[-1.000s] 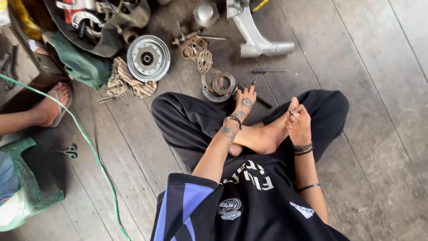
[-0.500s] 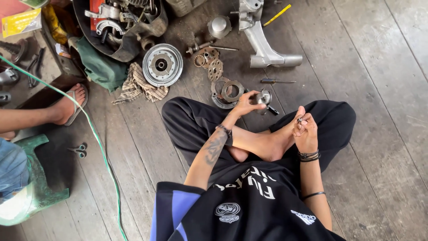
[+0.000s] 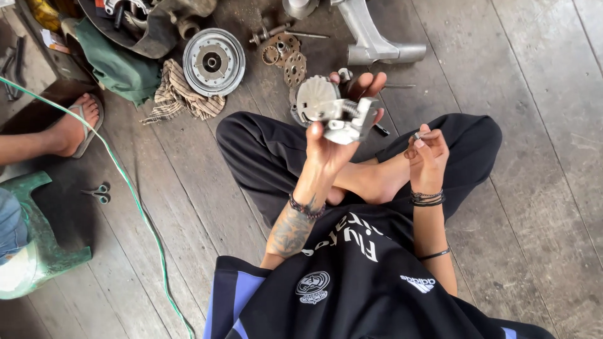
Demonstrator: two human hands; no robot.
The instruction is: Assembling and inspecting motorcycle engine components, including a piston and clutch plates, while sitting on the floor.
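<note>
- The left hand (image 3: 333, 141) is raised in front of the chest, gripping a grey metal part (image 3: 336, 112) from below: thumb on one side, fingers wrapped round the far side. Held up like this, its sprung end faces the person, likely for a close look.
- The right hand (image 3: 428, 150) sits lower, above the crossed legs, with fingertips pinched on a small piece (image 3: 417, 135) too tiny to identify. The pinch suits something that small and keeps it from dropping to the floor (image 3: 540, 125).
- The person sits cross-legged on the wooden floor, so the other parts lie within arm's reach ahead: a round drum (image 3: 214, 61), rusty discs (image 3: 290, 56) and a silver casting (image 3: 375, 39).
- A striped rag (image 3: 179, 97) lies beside the drum, touching a green cloth (image 3: 119, 66).
- At the left edge, another person's sandalled foot (image 3: 72, 129) rests on the boards, well apart from the hands.
- A green cable (image 3: 135, 201) crosses the floor; small scissors (image 3: 97, 191) lie just left of it.
</note>
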